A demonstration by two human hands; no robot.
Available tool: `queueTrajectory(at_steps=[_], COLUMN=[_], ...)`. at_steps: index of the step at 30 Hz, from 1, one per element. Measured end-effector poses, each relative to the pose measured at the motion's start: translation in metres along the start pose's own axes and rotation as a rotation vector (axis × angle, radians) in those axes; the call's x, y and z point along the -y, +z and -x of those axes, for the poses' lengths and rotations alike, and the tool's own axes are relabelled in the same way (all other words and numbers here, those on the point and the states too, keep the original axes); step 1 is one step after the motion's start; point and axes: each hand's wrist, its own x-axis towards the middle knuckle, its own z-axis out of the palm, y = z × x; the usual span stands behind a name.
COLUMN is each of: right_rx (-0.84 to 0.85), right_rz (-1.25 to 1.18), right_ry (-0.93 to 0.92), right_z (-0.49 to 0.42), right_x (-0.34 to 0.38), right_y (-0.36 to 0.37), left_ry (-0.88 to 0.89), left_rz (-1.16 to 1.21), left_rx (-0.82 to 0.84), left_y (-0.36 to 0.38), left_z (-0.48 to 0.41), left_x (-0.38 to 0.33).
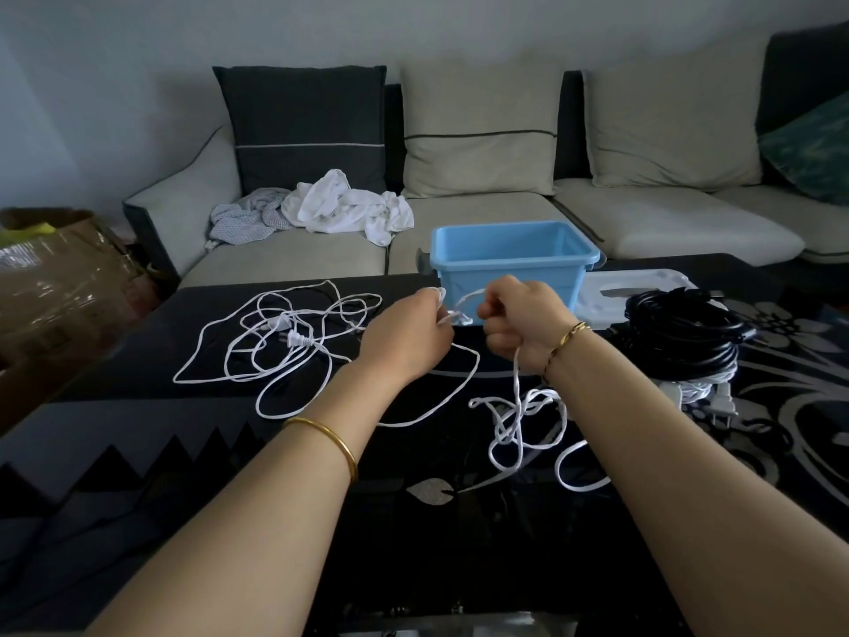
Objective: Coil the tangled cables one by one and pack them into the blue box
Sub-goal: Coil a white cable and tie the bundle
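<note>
While both forearms reach out over the glossy black bench (413, 544), the left grip (409, 337) and the right grip (519, 324) are raised close together just in front of the blue box (505, 282). Each is closed on the same white cable (516, 379). The left grip pinches it between curled fingertips, and the right grip is a tight fist wrapped around it, with a short stretch of cord bridging the two. From the right fist a strand drops straight down to a small knotted heap of loops on the bench. From the left grip the cord sweeps in a wide loop toward a loose tangle on the left, where a white plug (296, 341) lies.

The blue box stands open at the far edge of the bench. Beside it on the right lies a pale lid (643, 287), and nearer sits a coiled black cable (680, 333) stacked on a white bundle. A gold bangle (331, 439) circles the left forearm. Crumpled clothes (340, 209) lie on the sofa (643, 223) behind.
</note>
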Motion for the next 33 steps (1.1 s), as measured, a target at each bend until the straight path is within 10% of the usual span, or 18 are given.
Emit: queueTrajectory(at_steps=[9,20,27,30,33], right_rx=[-0.335,-0.399,-0.277,-0.32,-0.176], right_rz=[-0.233,1.02,1.446,1.275,0.465], right_ry=[-0.096,-0.03,-0.12,-0.371,-0.419], right_z=[-0.025,-0.041,-0.033,-0.031,-0.016], right_x=[0.01,-0.05,-0.046,-0.04,-0.024], right_y=[-0.053,-0.07,-0.062,-0.053,-0.03], left_ry=[-0.103,-0.443,-0.41,-0.401,-0.399], left_rz=[-0.025,1.352,1.093,1.004,0.964], left_rx=[0.238,0.521,0.463,0.488,0.486], left_y=[-0.011,-0.04,-0.036,-0.036,-0.035], left_z=[0.004,0.001,0.003,0.004,0.004], left_x=[0.015,0.004,-0.006,-0.011,-0.014])
